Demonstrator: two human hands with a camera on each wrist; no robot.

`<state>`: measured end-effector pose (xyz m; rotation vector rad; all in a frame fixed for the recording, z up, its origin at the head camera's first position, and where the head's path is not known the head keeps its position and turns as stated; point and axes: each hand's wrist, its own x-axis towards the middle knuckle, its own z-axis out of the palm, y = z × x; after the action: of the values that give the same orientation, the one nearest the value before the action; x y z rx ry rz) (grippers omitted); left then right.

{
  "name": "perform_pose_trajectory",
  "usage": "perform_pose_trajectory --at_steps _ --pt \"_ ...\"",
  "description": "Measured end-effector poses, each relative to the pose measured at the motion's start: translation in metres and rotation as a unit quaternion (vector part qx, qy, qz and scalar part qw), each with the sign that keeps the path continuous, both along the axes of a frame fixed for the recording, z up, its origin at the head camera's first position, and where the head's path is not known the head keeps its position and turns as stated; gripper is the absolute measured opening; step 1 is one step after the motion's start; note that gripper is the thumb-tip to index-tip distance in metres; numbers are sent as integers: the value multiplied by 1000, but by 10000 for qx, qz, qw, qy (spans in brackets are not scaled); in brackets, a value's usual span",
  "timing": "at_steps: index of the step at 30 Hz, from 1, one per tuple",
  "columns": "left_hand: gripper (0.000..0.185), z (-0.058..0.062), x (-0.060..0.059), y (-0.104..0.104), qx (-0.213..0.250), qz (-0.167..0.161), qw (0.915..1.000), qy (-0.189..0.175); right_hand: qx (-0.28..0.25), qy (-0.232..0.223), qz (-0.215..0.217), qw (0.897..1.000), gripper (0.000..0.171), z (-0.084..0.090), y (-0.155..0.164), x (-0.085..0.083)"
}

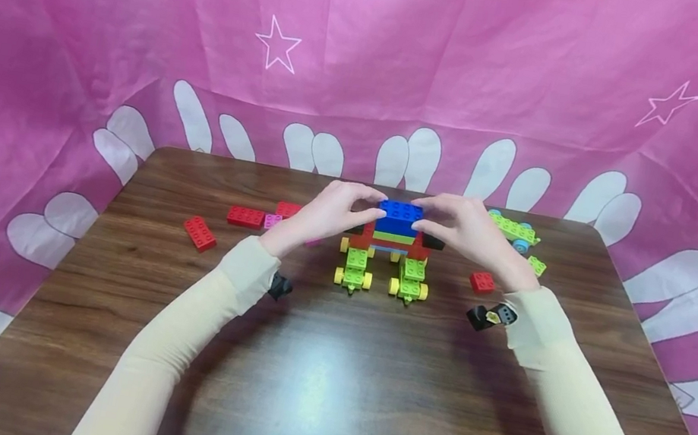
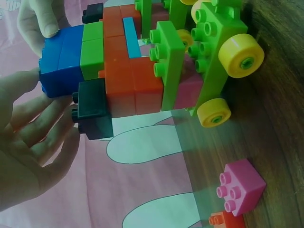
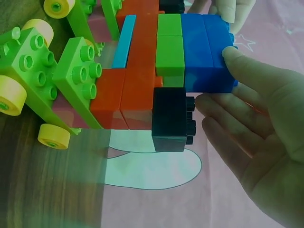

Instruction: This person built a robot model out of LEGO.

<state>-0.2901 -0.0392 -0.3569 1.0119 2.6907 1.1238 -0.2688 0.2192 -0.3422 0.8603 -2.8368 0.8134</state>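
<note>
Both hands' fingers [image 1: 362,200] seemingly pinch the blue bricks [image 1: 399,217] atop the model

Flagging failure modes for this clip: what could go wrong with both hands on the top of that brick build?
1. The build stands on two wheeled green bases; a push may roll it.
2. The left hand and right hand touch only the blue top bricks, which might come off.
3. Black side bricks overhang; fingers could knock them loose.

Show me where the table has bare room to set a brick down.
The near half of the table, between the two sleeves, is bare. Crowded: the block model under the left hand and right hand, red bricks on its left, and loose pieces on its right.
</note>
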Motion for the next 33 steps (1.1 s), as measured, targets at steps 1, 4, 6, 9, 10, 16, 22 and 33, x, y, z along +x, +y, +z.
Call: perform_pose_trajectory --at_steps 1,4,6,9,10,16,22,33 --pt "40 0 0 0 -23 -10 10000 31 38 17 29 10000 42 1 -1 0" --pt "41 1 1 -1 -89 -29 9999 57 180 71 119 9997 42 2 -1 1" --pt "40 1 1 0 -97 -19 9999 34 230 89 173 9995 41 3 -1 1" --pt "40 1 1 0 -85 -10 10000 16 264 88 217 9994 40 3 -1 1" --pt "39 1 2 0 -72 -16 10000 18 268 91 218 9994 40 3 -1 1" --pt "40 0 2 0 -35 -21 10000 56 200 58 137 9997 39 2 -1 2" --pt "39 -1 3 -1 -56 -26 10000 78 33 -112 66 9999 38 3 -2 4" --pt "41 -2 5 -2 -13 -48 9999 126 -45 -172 3 9998 37 4 -1 6"
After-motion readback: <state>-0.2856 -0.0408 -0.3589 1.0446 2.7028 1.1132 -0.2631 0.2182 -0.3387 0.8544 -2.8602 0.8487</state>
